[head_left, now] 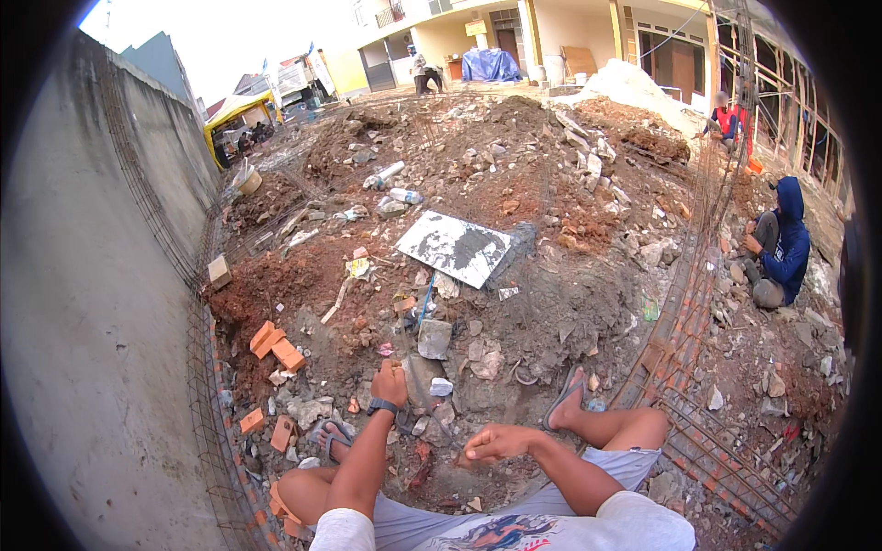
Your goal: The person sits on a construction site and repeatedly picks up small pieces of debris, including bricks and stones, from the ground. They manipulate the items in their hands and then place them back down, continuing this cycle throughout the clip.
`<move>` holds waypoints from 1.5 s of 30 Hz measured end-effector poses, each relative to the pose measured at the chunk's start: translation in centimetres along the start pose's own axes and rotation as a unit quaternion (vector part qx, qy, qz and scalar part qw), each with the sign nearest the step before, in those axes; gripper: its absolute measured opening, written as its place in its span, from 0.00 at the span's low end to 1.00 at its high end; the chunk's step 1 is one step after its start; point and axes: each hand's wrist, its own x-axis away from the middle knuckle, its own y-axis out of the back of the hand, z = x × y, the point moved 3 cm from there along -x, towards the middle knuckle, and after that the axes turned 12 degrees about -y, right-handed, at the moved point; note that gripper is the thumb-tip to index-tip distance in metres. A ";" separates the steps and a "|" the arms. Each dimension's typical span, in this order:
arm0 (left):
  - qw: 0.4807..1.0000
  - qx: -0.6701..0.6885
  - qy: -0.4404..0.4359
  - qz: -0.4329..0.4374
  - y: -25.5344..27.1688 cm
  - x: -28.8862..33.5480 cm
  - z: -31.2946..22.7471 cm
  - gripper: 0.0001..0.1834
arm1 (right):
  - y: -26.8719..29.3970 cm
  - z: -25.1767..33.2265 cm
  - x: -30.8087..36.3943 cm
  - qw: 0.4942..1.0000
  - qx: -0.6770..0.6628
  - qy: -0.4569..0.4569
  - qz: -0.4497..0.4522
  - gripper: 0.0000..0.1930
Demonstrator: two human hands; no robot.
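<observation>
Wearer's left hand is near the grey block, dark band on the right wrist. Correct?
Wrong wrist: the dark band is on the left one, as the head view shows. The left hand is indeed near the grey block.

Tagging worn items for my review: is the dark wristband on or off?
On: the dark wristband shows wrapped just behind the left hand.
</observation>
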 end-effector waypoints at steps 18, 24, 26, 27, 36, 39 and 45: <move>0.996 -0.077 0.031 0.045 4.0 -1.5 1.1 0.13 | 5.3 -0.4 -2.1 0.831 0.329 -0.115 -0.434 0.15; 0.996 -0.060 0.057 0.035 6.8 -0.9 4.8 0.14 | -0.8 4.0 -1.6 0.977 -0.178 -0.035 0.115 0.15; 0.996 -0.065 0.056 0.029 7.0 -0.8 4.7 0.15 | 2.5 2.8 -2.8 0.942 -0.324 0.039 -0.083 0.16; 0.995 -0.078 0.059 0.023 7.5 -1.4 4.5 0.15 | 3.6 1.9 -3.5 0.929 -0.306 0.048 -0.203 0.16; 0.990 -0.105 0.082 0.036 15.2 -4.3 4.7 0.17 | -1.3 3.6 -3.2 0.977 -0.168 0.037 0.127 0.19; 0.990 -0.131 0.027 0.040 16.7 -5.4 5.4 0.16 | 2.5 5.8 -4.2 0.957 -0.249 0.080 -0.129 0.17; 0.985 -0.168 0.022 0.029 17.8 -7.1 5.4 0.16 | -1.8 3.5 -6.3 0.930 0.336 0.028 -0.145 0.15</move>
